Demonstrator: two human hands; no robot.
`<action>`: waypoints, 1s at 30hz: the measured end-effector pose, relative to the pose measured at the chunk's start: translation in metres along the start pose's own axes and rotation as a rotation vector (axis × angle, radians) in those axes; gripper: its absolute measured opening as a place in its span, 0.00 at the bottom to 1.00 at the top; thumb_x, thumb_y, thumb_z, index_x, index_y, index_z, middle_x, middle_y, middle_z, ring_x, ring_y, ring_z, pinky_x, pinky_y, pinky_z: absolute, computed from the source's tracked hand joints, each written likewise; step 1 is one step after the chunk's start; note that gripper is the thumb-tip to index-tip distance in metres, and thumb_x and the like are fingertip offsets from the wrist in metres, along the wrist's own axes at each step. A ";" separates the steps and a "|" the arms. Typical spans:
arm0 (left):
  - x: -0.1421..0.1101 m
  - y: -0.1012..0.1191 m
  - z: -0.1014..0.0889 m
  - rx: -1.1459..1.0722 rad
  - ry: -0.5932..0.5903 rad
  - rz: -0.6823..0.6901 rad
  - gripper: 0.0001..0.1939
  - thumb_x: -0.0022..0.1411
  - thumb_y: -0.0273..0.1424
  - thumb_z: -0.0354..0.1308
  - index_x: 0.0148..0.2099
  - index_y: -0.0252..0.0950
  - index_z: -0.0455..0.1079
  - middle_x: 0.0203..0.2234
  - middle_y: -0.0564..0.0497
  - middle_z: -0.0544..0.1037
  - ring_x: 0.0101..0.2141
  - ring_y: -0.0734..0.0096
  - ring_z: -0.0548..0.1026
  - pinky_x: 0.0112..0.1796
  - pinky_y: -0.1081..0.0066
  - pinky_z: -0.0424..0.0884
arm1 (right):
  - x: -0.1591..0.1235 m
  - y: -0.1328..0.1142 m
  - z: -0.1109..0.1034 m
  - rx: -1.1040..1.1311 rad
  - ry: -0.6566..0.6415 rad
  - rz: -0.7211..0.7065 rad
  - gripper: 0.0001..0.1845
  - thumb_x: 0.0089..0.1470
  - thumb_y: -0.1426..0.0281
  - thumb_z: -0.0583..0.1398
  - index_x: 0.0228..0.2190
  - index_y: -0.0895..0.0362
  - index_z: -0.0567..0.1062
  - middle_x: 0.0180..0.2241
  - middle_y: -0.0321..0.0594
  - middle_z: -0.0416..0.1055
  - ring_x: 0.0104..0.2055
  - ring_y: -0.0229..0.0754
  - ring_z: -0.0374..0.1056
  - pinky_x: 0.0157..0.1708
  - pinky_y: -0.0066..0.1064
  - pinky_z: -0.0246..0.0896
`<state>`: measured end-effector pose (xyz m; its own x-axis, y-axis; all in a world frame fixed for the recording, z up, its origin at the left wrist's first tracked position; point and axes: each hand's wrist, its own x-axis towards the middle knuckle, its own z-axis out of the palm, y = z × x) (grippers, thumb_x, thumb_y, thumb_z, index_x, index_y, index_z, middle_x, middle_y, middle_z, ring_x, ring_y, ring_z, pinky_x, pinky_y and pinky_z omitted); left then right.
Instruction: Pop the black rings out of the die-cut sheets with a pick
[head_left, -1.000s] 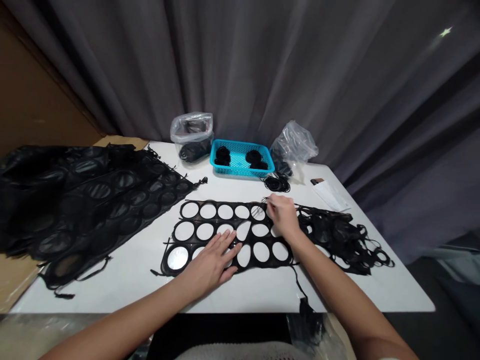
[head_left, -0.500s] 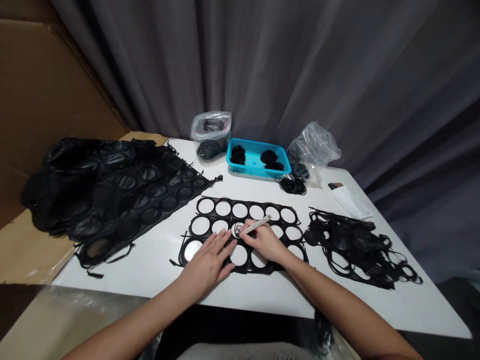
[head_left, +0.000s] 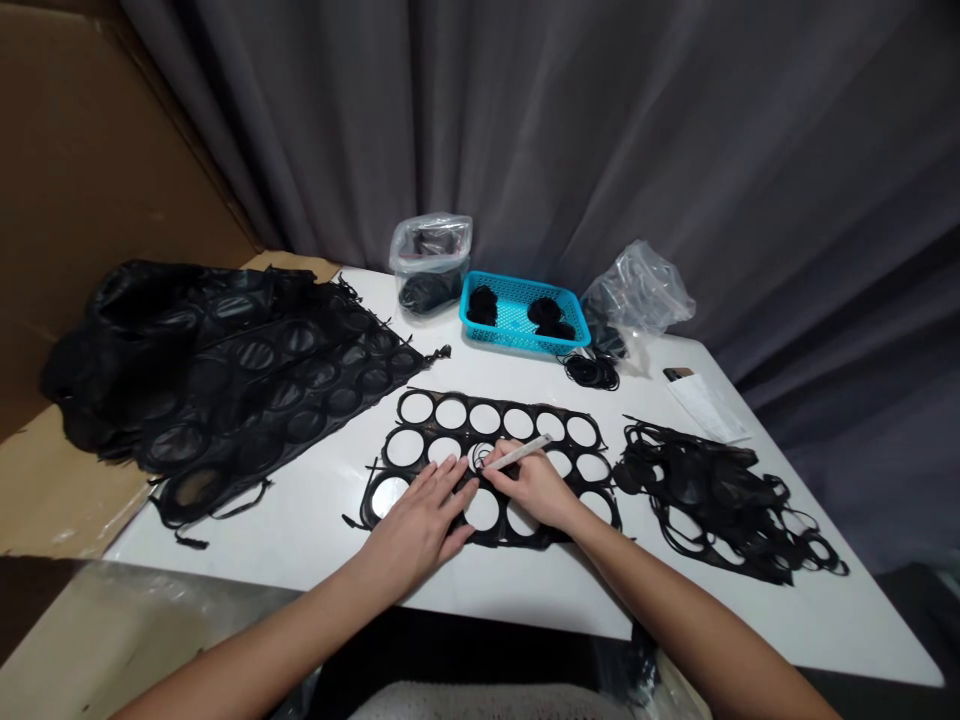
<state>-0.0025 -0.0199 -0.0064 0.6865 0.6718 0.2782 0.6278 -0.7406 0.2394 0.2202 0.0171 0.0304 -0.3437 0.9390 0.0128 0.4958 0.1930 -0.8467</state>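
My left hand (head_left: 427, 505) lies flat with its fingers apart on a thin black sheet (head_left: 499, 530) cut with rows of round openings. My right hand (head_left: 529, 485) is closed around a slim, pale, pen-like tool (head_left: 529, 450), held at a slant. Its lower tip is at an opening in the middle row, just beyond my left fingertips. Thin black loops (head_left: 480, 456) show there against the white table; whether the tip touches them I cannot tell. Part of the sheet is covered by both hands.
Left is a large heap of black sheeting (head_left: 247, 400); right is a tangle of black cut-outs (head_left: 712, 490). At the back stand a blue basket (head_left: 510, 318) with black bundles, a clear bag-lined tub (head_left: 431, 260), a plastic bag (head_left: 645, 290), black loops (head_left: 592, 370) and white paper (head_left: 705, 408).
My right hand has come from the sheet's far edge down to the middle row, and the pale tool now shows plainly. My left hand stays flat on the sheet. The view has shifted.
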 end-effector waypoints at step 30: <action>-0.034 -0.014 -0.019 0.037 0.064 -0.157 0.23 0.71 0.36 0.53 0.65 0.35 0.63 0.65 0.39 0.63 0.65 0.51 0.60 0.62 0.51 0.61 | 0.030 -0.023 0.038 0.037 -0.064 -0.022 0.08 0.57 0.67 0.58 0.26 0.53 0.68 0.28 0.34 0.72 0.31 0.40 0.66 0.33 0.31 0.58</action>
<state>-0.0409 -0.0327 -0.0018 0.5553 0.7762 0.2988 0.7391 -0.6252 0.2507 0.1682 0.0301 0.0299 -0.4048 0.9144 -0.0016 0.4585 0.2015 -0.8655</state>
